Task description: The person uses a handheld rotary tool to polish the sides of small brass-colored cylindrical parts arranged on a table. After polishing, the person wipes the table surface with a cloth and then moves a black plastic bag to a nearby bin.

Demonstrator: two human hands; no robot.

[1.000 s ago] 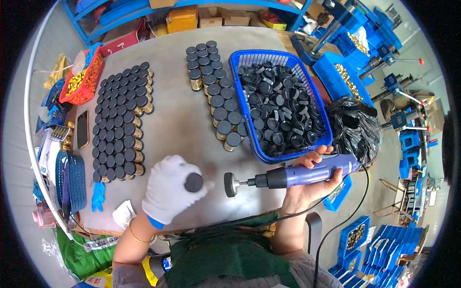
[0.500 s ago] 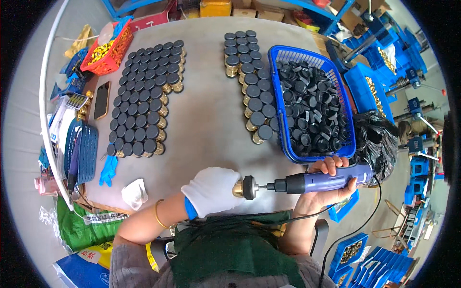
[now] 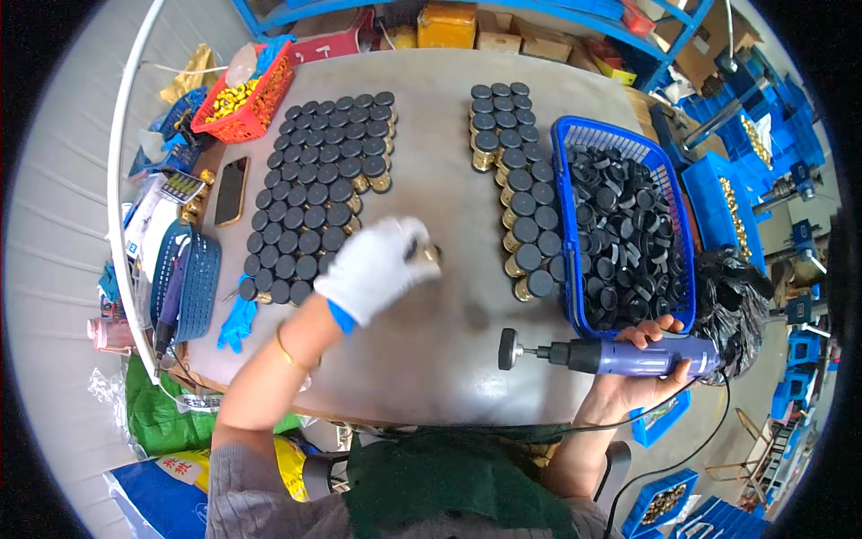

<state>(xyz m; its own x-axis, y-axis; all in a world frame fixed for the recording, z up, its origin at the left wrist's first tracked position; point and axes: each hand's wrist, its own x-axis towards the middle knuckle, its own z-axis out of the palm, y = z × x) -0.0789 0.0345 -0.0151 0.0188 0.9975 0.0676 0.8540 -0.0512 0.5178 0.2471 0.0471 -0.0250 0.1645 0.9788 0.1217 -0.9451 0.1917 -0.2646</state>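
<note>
My left hand (image 3: 373, 269), in a white glove, is over the middle of the table with fingers curled round a brass fitting (image 3: 430, 256), partly hidden and blurred. To its left stand rows of black-capped brass fittings (image 3: 310, 193). My right hand (image 3: 645, 377) grips a purple electric screwdriver (image 3: 642, 356) above the table's near right edge. A round black head (image 3: 508, 349) on the tool's shaft points left, touching nothing. A second group of black-capped fittings (image 3: 523, 205) stands at the right, beside a blue basket (image 3: 570, 269) full of loose black caps (image 3: 620, 234).
A red basket (image 3: 260, 115) of yellow-gold parts is at the far left, with a phone (image 3: 231, 191) nearer. A dark blue basket (image 3: 199, 283) and a blue glove (image 3: 238, 323) lie at left. The tool's cable (image 3: 718, 422) loops down at right. A black plastic bag (image 3: 732, 292) adjoins the blue basket.
My left hand has moved away from the tool's head, forward toward the left rows, with the fitting. The screwdriver stays in my right hand, its head now free. The whole view has shifted slightly.
</note>
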